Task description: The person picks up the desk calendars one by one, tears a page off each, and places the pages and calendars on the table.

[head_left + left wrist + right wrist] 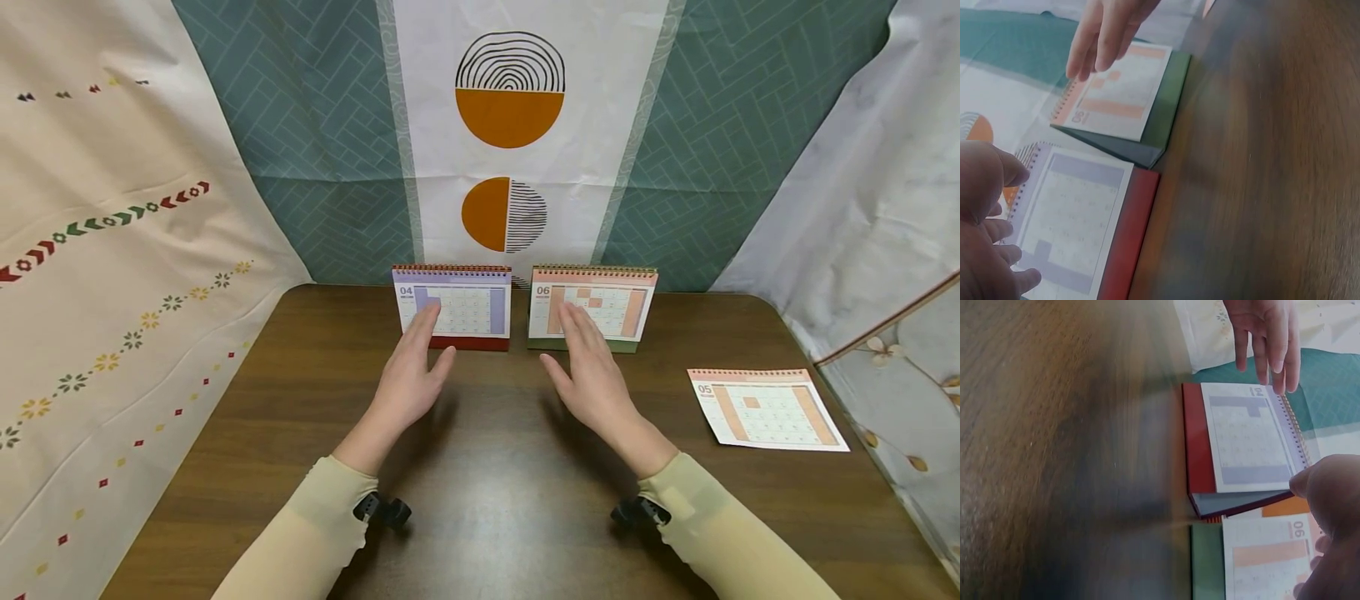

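Two spiral-bound desk calendars stand side by side at the back of the table. The left calendar (468, 310) has a purple page marked 04 and a red base; the right calendar (607, 312) shows an orange page marked 06 above a green base. My left hand (411, 379) hovers in front of the purple one, fingers extended and thumb apart. Before the orange one, my right hand (592, 379) is held the same way. Neither hand holds anything. In the left wrist view, the purple calendar (1075, 219) lies beyond my left fingers (1004, 253).
A loose calendar page (768, 408) marked 05 lies flat on the right side of the brown wooden table (487, 517). Behind the calendars hangs a green and white cloth (322, 150). Patterned pale fabric (97, 275) borders the left, and white fabric (862, 208) the right.
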`<state>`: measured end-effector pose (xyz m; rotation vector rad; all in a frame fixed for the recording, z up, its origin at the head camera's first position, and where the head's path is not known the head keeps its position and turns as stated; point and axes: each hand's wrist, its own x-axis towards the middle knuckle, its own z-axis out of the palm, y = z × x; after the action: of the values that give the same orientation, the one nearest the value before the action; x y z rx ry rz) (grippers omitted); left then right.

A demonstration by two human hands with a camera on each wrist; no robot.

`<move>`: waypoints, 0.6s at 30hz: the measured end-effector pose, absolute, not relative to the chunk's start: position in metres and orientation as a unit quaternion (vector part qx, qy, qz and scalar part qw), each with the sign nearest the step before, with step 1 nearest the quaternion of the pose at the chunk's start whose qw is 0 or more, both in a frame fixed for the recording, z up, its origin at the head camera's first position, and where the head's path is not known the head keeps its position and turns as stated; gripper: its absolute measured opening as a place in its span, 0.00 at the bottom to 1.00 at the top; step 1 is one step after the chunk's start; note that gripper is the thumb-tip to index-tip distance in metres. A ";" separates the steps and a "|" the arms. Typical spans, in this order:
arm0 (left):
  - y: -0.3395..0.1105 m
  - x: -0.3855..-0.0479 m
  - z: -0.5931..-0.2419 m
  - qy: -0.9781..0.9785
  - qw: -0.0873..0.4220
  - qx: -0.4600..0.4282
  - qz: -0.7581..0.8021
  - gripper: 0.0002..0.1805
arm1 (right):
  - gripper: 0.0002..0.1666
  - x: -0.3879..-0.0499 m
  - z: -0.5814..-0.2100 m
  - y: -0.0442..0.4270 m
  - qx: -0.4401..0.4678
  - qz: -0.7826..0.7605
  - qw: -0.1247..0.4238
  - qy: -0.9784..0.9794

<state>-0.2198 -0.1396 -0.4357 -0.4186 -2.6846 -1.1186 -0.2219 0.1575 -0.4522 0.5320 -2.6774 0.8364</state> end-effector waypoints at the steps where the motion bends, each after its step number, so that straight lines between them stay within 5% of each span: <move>1: -0.141 -0.220 -0.436 -0.910 0.103 -0.138 -0.378 0.41 | 0.50 -0.222 -0.452 0.156 0.187 0.291 0.142 -0.928; 18: -0.170 -0.234 -0.437 -0.913 0.121 -0.100 -0.377 0.43 | 0.50 -0.229 -0.448 0.131 0.206 0.291 0.127 -0.925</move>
<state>-0.2341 -0.1699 -0.4370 -0.2914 -2.6657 -1.1007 -0.2290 0.1315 -0.4479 0.6007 -2.6932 0.8478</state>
